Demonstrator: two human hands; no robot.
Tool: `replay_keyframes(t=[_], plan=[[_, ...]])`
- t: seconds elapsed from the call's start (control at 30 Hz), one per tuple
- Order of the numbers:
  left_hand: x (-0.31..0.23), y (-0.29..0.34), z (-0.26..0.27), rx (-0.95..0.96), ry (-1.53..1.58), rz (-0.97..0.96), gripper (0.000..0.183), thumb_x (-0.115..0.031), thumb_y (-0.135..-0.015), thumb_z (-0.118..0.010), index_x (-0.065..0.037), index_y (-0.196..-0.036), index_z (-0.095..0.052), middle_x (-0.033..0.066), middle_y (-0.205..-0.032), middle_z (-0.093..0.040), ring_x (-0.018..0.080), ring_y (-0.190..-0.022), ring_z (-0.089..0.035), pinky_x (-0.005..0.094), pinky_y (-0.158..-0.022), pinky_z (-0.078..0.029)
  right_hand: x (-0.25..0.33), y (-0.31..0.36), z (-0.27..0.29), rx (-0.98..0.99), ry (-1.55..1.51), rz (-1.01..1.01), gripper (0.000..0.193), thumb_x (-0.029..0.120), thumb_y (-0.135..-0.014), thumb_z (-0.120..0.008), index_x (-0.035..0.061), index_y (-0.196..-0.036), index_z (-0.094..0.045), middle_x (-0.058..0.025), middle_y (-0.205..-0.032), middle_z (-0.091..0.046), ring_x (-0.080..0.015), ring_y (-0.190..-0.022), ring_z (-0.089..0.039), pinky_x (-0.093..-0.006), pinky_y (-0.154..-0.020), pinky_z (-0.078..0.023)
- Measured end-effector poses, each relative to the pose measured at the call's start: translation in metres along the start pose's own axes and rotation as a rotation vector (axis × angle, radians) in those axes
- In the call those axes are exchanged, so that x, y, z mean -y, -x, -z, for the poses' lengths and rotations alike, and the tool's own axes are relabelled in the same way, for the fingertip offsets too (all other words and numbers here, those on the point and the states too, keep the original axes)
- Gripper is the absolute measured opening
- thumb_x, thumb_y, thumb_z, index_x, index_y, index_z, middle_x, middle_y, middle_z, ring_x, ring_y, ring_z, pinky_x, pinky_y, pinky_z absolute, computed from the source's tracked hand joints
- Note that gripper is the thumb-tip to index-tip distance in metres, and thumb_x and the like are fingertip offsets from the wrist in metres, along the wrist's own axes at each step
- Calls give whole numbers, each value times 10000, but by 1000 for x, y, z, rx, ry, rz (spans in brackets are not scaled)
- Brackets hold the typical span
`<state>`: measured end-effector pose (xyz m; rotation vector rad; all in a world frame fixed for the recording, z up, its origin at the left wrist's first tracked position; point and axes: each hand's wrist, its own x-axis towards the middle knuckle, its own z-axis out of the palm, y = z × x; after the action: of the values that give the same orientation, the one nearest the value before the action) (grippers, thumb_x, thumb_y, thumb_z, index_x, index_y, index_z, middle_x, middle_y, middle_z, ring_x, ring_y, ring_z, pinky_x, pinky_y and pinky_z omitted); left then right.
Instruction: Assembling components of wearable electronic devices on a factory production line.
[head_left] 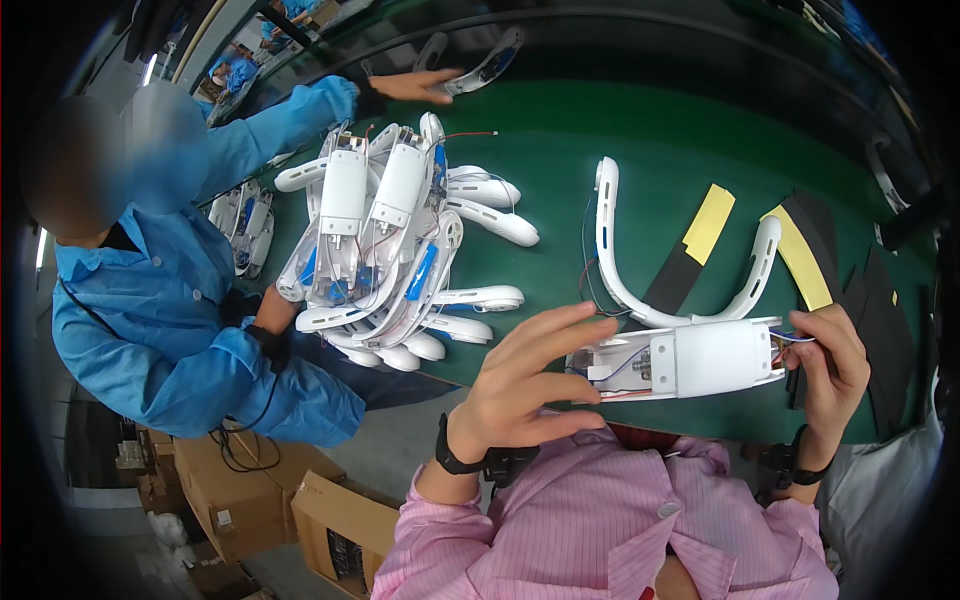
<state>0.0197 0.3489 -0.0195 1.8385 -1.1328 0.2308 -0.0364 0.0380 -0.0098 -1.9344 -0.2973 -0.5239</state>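
Observation:
A white plastic device with a boxy cover (725,358) lies in front of me near the bench's front edge, its U-shaped curved arms (608,235) pointing away from me. Thin wires and small metal parts show in the uncovered bays at both ends of the box. My left hand (530,380) hovers at the left bay with its fingers spread, holding nothing. At the other end, my right hand (835,365) pinches the thin blue and red wires (792,337) that come out of the box.
Black foam strips with yellow backing (710,222) lie behind the device and to the right. A heap of similar white devices (345,190) sits at left on the green bench (560,120). A co-worker in a blue jacket (165,320) reaches across behind it. Cardboard boxes (225,490) stand on the floor.

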Motion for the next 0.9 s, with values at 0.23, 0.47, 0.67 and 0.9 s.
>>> replay_keyframes(t=[0.23, 0.47, 0.67, 0.9], plan=[[3, -1, -3, 3, -29, 47, 275, -269, -680, -768, -57, -754, -608, 239, -1161, -586, 403, -1205, -461, 445, -987, -360, 2, 0, 1, 19, -28, -18, 219, -116, -741, -547, -66, -935, -637, -111, -809, -565, -119, -606, -531, -210, -533, -414], [11, 13, -11, -12, 484, 295, 166, -130, -761, -704, -34, -779, -569, 229, -1158, -582, 346, -1071, -567, 387, -895, -440, 4, 1, 3, 66, 83, 47, 246, -52, -680, -662, -58, -925, -640, -107, -771, -578, -173, -648, -543, -250, -573, -409], [10, 10, -11, 23, 320, 243, 203, -88, -781, -695, -31, -895, -537, 163, -1050, -634, 290, -945, -613, 382, -839, -461, -11, 15, 10, 23, 242, 236, 228, -60, -702, -637, -54, -930, -626, -128, -775, -556, -172, -623, -533, -231, -533, -401], [11, 4, -16, 122, 577, 343, 613, -304, -800, -698, -4, -1255, -416, 107, -977, -620, 203, -873, -590, 320, -763, -447, -42, 29, -6, -294, 4, 12, 114, -44, -848, -494, -61, -911, -586, -119, -883, -498, -128, -713, -476, -205, -586, -375]])
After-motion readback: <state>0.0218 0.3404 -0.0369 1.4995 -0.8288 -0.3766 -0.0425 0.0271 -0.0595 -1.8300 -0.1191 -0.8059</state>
